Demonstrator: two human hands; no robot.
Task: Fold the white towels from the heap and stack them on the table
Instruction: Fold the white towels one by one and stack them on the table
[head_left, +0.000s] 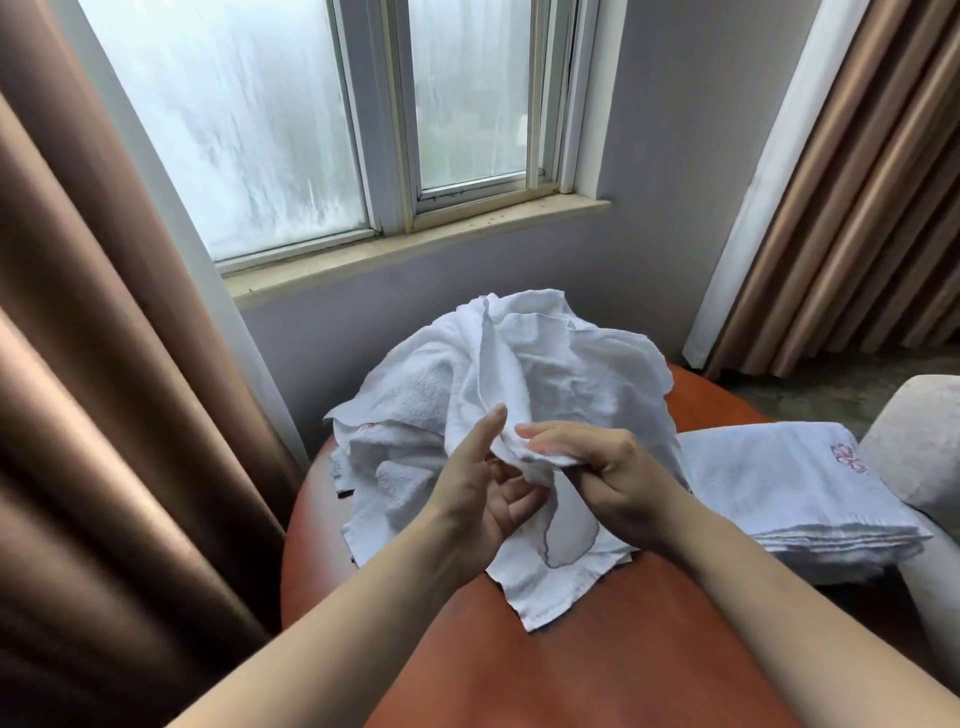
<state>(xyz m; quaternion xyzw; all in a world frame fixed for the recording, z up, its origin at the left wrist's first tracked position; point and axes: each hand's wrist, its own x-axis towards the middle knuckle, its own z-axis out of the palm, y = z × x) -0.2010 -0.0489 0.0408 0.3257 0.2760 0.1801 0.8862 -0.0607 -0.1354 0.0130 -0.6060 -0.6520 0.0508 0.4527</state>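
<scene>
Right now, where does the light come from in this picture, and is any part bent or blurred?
Head view: soft daylight comes through the misted window; no hard shadows on the table; the wide lens bows the left curtain; the towel heap is bright but its folds are readable; the right hand, gripping a towel, looks slightly soft.

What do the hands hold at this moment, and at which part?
The right hand pinches a white towel at a bunched part of its upper edge. The left hand is open beside it and grips nothing.
</scene>
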